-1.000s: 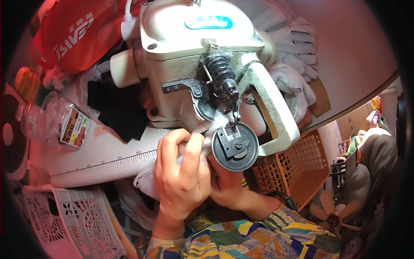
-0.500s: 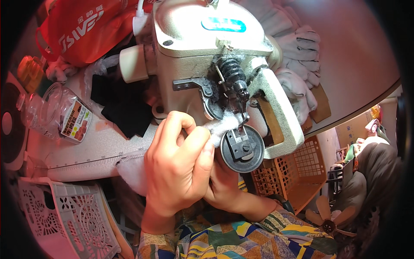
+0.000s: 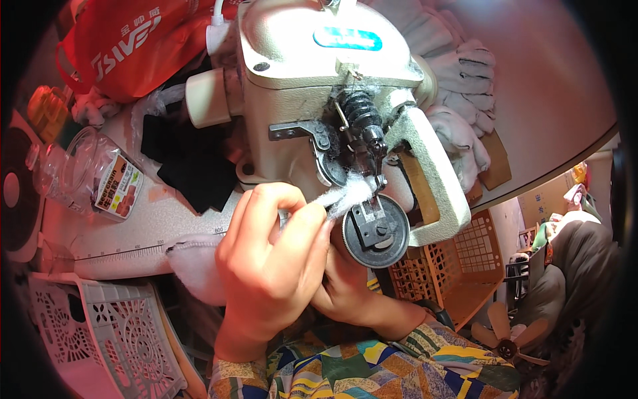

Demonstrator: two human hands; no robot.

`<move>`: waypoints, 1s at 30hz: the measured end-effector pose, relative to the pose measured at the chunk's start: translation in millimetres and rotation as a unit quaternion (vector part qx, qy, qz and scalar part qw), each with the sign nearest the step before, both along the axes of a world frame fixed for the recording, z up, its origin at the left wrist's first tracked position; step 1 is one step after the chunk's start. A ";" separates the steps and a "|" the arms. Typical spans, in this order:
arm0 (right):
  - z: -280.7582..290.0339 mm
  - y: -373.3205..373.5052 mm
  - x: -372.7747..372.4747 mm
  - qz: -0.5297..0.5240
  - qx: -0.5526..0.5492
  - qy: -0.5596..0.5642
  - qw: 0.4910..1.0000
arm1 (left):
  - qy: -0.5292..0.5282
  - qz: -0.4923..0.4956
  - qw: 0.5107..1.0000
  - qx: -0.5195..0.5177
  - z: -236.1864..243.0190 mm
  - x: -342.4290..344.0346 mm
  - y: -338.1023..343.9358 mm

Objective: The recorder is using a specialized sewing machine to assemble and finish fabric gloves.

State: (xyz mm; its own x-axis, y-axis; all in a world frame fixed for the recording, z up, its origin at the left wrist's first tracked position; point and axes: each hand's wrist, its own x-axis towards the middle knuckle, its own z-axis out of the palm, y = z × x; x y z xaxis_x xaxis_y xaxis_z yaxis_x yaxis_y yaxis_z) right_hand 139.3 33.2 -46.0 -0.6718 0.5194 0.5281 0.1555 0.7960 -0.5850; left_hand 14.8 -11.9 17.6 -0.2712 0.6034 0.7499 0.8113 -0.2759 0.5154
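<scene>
Plainly, left hand point(image 3: 274, 258) pinches white fabric point(image 3: 347, 197), grip narrow, near sewing machine's point(image 3: 282, 106) black disc point(image 3: 393, 233), right hand point(image 3: 344, 287) half hidden, grip unclear.

This looks like a small sewing workshop. A heavy cream-coloured industrial sewing machine point(image 3: 276, 126) stands on a bench point(image 3: 538, 113) with a ruler scale point(image 3: 143, 249) printed near its front edge. Pale fuzz point(image 3: 373, 91) clings around its black needle mechanism point(image 3: 364, 114). White gloves point(image 3: 468, 70) lie heaped beyond the machine, and black cloth point(image 3: 193, 163) lies at its left. Below bench level, a grey openwork plastic crate point(image 3: 123, 302) and an orange-brown one point(image 3: 458, 292) flank the workplace.
</scene>
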 end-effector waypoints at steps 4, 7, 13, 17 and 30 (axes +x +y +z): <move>2.2 -2.7 -1.3 -0.009 0.009 0.013 1.000 | 0.076 0.035 0.996 0.002 1.5 1.7 -6.2; 1.2 -1.6 -1.5 0.013 -0.011 0.018 1.000 | 0.048 0.016 0.999 0.007 0.8 0.8 -5.4; 4.7 -3.3 -1.7 0.064 -0.036 0.039 0.997 | -0.019 -0.013 0.998 0.064 -0.9 2.3 -8.4; -4.7 -5.6 -2.1 0.071 -0.055 0.038 0.995 | -0.024 -0.019 0.997 0.066 -0.1 0.6 -6.8; -1.0 1.2 -2.4 0.060 -0.030 0.024 0.997 | -0.035 -0.038 0.997 0.065 -1.0 2.6 1.8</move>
